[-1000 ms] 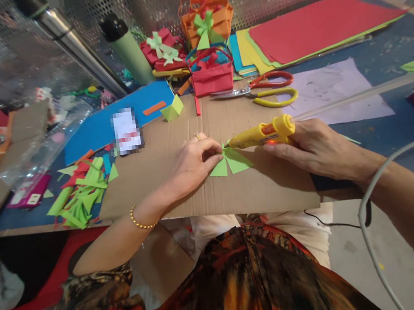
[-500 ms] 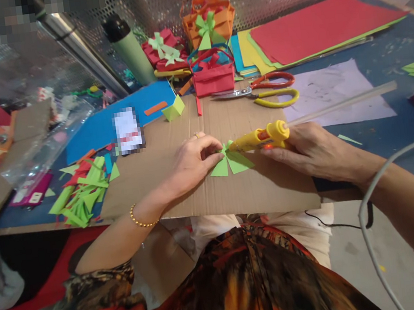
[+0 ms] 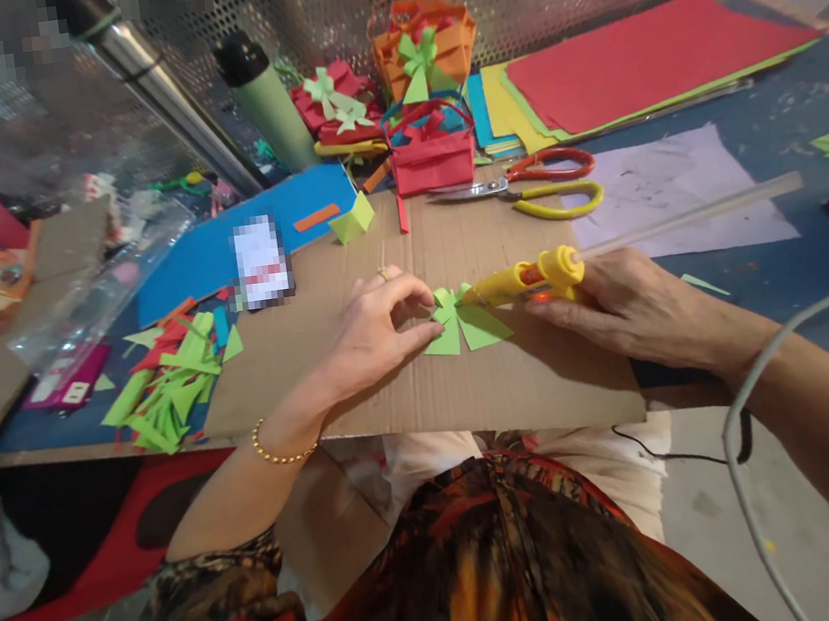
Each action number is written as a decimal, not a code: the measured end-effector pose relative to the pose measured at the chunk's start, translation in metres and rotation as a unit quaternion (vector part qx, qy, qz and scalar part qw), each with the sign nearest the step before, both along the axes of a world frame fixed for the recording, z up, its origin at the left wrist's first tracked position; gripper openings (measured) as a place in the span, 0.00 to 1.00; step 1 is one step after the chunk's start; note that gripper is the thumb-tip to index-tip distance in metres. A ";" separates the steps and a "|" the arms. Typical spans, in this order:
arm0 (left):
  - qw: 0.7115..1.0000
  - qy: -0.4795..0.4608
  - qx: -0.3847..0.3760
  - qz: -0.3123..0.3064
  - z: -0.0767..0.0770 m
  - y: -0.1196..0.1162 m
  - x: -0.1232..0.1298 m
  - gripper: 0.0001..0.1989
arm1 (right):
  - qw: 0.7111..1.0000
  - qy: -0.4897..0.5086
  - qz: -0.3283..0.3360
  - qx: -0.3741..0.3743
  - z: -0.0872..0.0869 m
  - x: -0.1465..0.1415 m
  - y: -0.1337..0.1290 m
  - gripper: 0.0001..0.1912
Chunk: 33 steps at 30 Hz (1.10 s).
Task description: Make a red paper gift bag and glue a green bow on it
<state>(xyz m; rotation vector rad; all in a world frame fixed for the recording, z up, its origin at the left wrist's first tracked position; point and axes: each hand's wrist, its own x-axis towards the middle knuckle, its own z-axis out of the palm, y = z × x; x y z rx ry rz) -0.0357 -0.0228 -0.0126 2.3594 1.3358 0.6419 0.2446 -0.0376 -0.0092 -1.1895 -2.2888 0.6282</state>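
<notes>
A light green paper bow (image 3: 486, 326) with two flared tails lies on the cardboard sheet (image 3: 395, 393). At its left edge is my left hand (image 3: 379, 330), thumb and forefinger apart, the thumb tip at or very near the paper. My right hand (image 3: 630, 309) is wrapped round a yellow hot glue gun (image 3: 524, 280), its nozzle at the middle of the bow. A clear glue stick (image 3: 690, 214) sticks out of the gun's back end. The gun's handle is mostly hidden by my fingers, and a small red light glows on it.
Scissors (image 3: 550, 183) lie beyond the bow, beside a small red paper bag (image 3: 434, 162). Green paper scraps (image 3: 168, 391) are heaped at the left. Coloured sheets (image 3: 656, 59) are stacked at the back right. A grey cable (image 3: 734, 453) loops over my right forearm. A green bottle (image 3: 269, 107) stands behind.
My left thumb and forefinger have drawn back left from the bow's middle and parted slightly, baring its left loop. The glue gun stays at the bow's centre. The view has shifted slightly.
</notes>
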 end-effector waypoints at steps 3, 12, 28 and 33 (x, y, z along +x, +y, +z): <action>1.000 0.004 -0.010 -0.011 -0.003 0.002 0.003 0.08 | 1.000 -0.004 -0.005 0.003 0.000 0.000 -0.001 0.30; 0.999 0.009 0.006 -0.031 -0.007 0.003 0.003 0.07 | 1.000 0.011 0.000 0.018 0.004 0.000 -0.002 0.26; 0.999 -0.021 -0.010 -0.025 -0.007 0.004 0.003 0.06 | 1.000 -0.022 -0.013 0.011 0.001 0.001 -0.001 0.26; 0.999 -0.032 -0.009 -0.031 -0.008 0.004 0.003 0.06 | 1.000 -0.019 -0.015 0.007 0.005 -0.001 -0.002 0.28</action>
